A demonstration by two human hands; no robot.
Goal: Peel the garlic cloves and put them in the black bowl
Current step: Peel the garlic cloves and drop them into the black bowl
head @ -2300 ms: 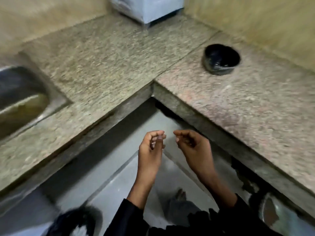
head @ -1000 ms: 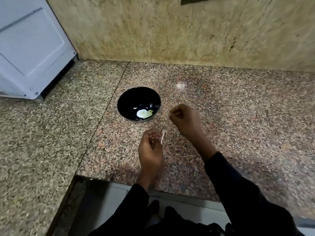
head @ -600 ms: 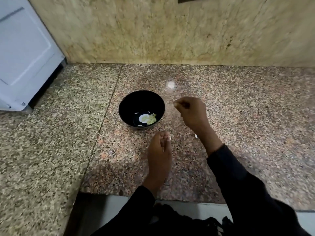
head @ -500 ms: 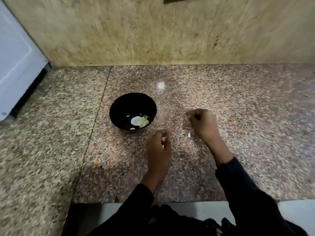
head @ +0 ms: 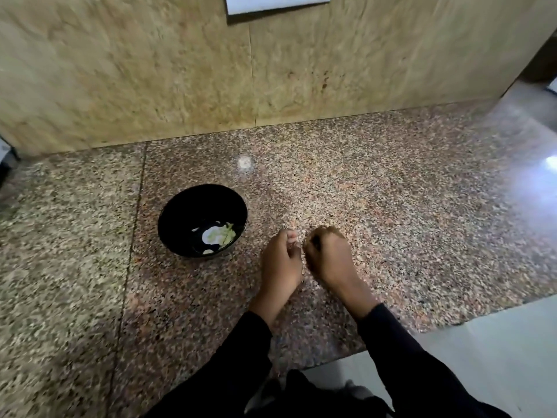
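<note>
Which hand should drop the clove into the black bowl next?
Probably the left hand: it is nearer the black bowl, which sits to its left. Which hand holds the clove is unclear.

Both hands — left (head: 281, 260), right (head: 328, 256) — curled, fingertips nearly touching.

No readable text, label, brand or number shows anywhere. The white panel (head: 278, 3) on the wall is blank.

I see both hands, left hand (head: 280, 263) and right hand (head: 328, 257), curled fingertip to fingertip just right of the black bowl (head: 180, 212) holding pale peeled garlic (head: 218, 235).
</note>
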